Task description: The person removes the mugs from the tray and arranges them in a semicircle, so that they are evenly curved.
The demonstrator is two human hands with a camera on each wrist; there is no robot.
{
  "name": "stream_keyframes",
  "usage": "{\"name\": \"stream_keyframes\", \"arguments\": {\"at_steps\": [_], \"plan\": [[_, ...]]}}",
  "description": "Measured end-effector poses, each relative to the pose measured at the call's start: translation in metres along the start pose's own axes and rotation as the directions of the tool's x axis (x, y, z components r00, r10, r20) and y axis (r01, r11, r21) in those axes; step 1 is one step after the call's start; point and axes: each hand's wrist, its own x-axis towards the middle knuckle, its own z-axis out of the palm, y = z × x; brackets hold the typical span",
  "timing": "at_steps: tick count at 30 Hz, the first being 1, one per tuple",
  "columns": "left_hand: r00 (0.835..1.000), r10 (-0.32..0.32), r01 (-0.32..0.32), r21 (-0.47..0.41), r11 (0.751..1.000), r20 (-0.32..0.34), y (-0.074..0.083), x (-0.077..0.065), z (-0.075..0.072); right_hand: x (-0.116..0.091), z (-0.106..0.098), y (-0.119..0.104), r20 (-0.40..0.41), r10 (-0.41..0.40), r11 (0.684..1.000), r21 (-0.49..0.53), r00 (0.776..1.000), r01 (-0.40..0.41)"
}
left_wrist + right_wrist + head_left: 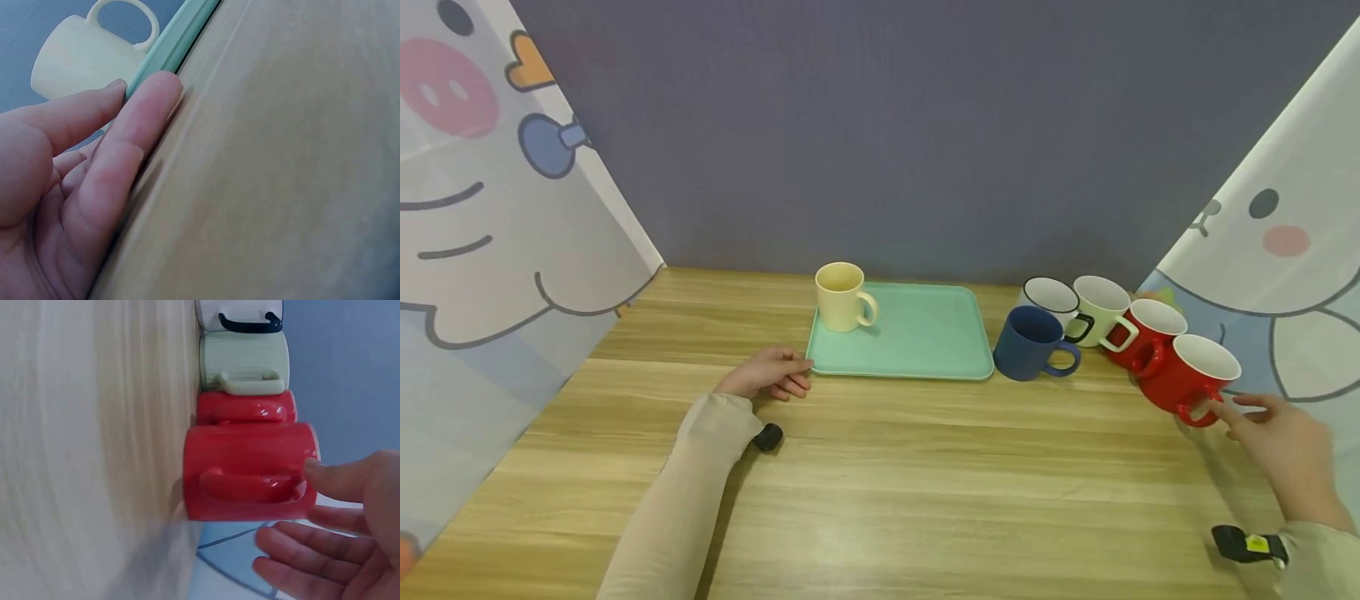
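Note:
At the front left corner of a mint green tray point(917, 333), my left hand point(769, 373) pinches the edge. In the left wrist view the thumb point(94, 109) lies on the rim, with a finger along its outer side. A pale yellow mug point(838, 298) stands upright on the tray's left part, its handle to the right. Over at the right, my right hand point(1281, 442) pinches the handle of the nearest red mug point(1180, 375) between thumb and index finger; the other fingers are spread loosely. A second red mug point(247, 407) stands right behind it.
Beside the tray's right edge stands a dark blue mug point(1028, 343). Behind it are a white mug point(1051, 295) with a black handle and a pale green mug point(1101, 308). A dark grey wall point(880, 142) rises behind the wooden table point(925, 483); printed cloths hang at both sides.

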Motion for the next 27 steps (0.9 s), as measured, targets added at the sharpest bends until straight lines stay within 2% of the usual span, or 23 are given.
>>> {"name": "stream_keyframes", "arguments": {"at_steps": [4,8,11,19,23,27], "plan": [[1.0,-0.001,0.001,-0.004,1.0,-0.001,0.002,0.0,0.0,-0.006,-0.003,-0.016,-0.1,-0.043,0.999,0.0,0.994,0.044],[1.0,0.001,-0.001,-0.004,1.0,-0.003,0.001,-0.001,0.001,-0.007,-0.001,-0.036,-0.192,-0.132,0.989,0.036,0.973,0.141],[1.0,0.003,-0.003,0.001,1.0,-0.006,0.001,-0.001,0.001,-0.005,0.002,-0.052,-0.228,-0.185,0.974,0.084,0.956,0.208],[1.0,0.014,-0.014,-0.004,1.0,0.001,0.001,0.0,0.0,0.0,0.02,-0.105,-0.225,-0.311,0.928,0.139,0.924,0.346],[1.0,0.012,-0.012,-0.001,1.0,0.003,0.0,0.0,-0.001,0.005,0.035,-0.131,-0.239,-0.379,0.88,0.205,0.894,0.428],[1.0,0.015,-0.015,0.004,1.0,0.0,-0.001,0.001,-0.002,0.008,0.05,-0.158,-0.248,-0.443,0.838,0.225,0.861,0.496]]}}
